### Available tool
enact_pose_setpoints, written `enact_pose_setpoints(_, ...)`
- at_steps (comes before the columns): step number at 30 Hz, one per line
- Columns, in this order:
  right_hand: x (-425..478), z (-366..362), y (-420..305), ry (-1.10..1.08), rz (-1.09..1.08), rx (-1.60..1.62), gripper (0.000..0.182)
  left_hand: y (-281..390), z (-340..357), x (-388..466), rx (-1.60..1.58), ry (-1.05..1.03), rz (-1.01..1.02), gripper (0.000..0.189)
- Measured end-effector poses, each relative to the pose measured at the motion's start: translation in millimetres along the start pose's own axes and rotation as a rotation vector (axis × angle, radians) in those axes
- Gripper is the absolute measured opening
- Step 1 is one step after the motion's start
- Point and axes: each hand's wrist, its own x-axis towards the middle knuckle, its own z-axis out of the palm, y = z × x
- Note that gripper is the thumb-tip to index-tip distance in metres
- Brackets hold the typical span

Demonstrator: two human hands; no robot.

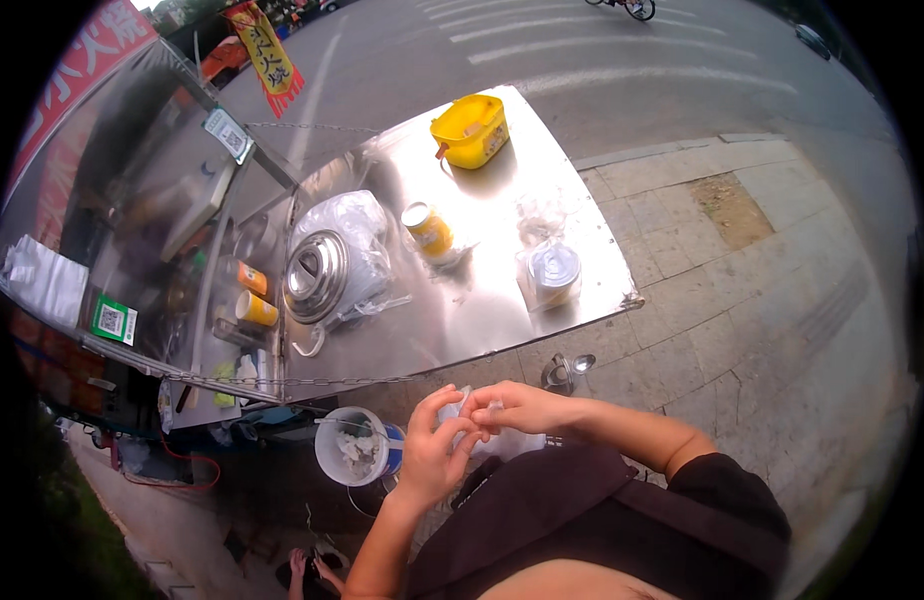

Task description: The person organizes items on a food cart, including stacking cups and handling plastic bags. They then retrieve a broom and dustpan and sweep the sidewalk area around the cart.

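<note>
Close to my body, my left hand (pixel 438 454) and my right hand (pixel 518 407) meet at the fingertips, pinching a thin translucent plastic bag (pixel 510 444) that hangs between them. Beyond them is a stainless steel cart top (pixel 477 322). On it lie a steel pot lid (pixel 318 275), a pile of clear plastic bags (pixel 349 217), an orange-yellow can (pixel 429 229), a bagged cup with a pale lid (pixel 553 270) and a yellow plastic basket (pixel 471 133). A white bucket (pixel 328 450) with crumpled white waste stands beside my left hand.
A glass case (pixel 229 187) with a chain (pixel 319 381) along its edge borders the top on the left. A metal ladle or spoon (pixel 583 364) shows past the near edge. Paving (pixel 702 360) lies right, a road beyond. Another person's hands (pixel 298 562) are at the lower left.
</note>
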Motion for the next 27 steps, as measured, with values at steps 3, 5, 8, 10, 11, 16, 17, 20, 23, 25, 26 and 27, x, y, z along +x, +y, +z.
enact_pose_setpoints(3, -4, -16, 6, -0.139, -0.078, -0.271, 0.002, -2, 23, 3, -0.452, -0.01, -0.333, 0.021)
enact_pose_setpoints(5, -12, -15, -5, -0.05, -0.251, -0.719, 0.008, -20, 38, -4, -0.55, -0.076, -0.579, 0.035)
enact_pose_setpoints(8, -11, -20, -11, 0.184, -0.567, -1.128, 0.017, -25, 45, 2, -0.745, -0.232, -0.719, 0.034)
enact_pose_setpoints(10, -9, -27, -12, 0.295, -0.665, -1.23, 0.018, -24, 42, 8, -0.832, -0.262, -0.703, 0.032)
enact_pose_setpoints(11, -3, -29, -15, 0.325, -0.8, -1.161, 0.017, -25, 42, 8, -0.916, -0.257, -0.698, 0.031)
enact_pose_setpoints(16, 3, -35, -33, 0.386, -0.867, -1.19, 0.014, -15, 38, 14, -1.137, 0.03, -0.817, 0.018)
enact_pose_setpoints(17, 4, -37, -32, 0.404, -0.854, -1.173, 0.014, -18, 38, 13, -1.161, 0.099, -0.841, 0.014)
enact_pose_setpoints(20, 3, -46, -24, 0.424, -0.718, -1.151, 0.01, -37, 30, 1, -1.13, 0.349, -0.811, 0.01)
enact_pose_setpoints(23, -6, -61, -9, 0.373, -0.516, -1.135, 0.009, -66, 16, -28, -1.011, 0.523, -0.858, 0.009)
enact_pose_setpoints(25, -5, -62, -2, 0.336, -0.415, -1.118, 0.009, -73, 12, -36, -0.943, 0.494, -0.862, 0.011)
enact_pose_setpoints(26, -2, -61, 1, 0.319, -0.365, -1.112, 0.009, -73, 12, -34, -0.905, 0.445, -0.849, 0.012)
enact_pose_setpoints(27, 6, -58, 5, 0.308, -0.337, -1.033, 0.01, -73, 11, -30, -0.866, 0.396, -0.836, 0.012)
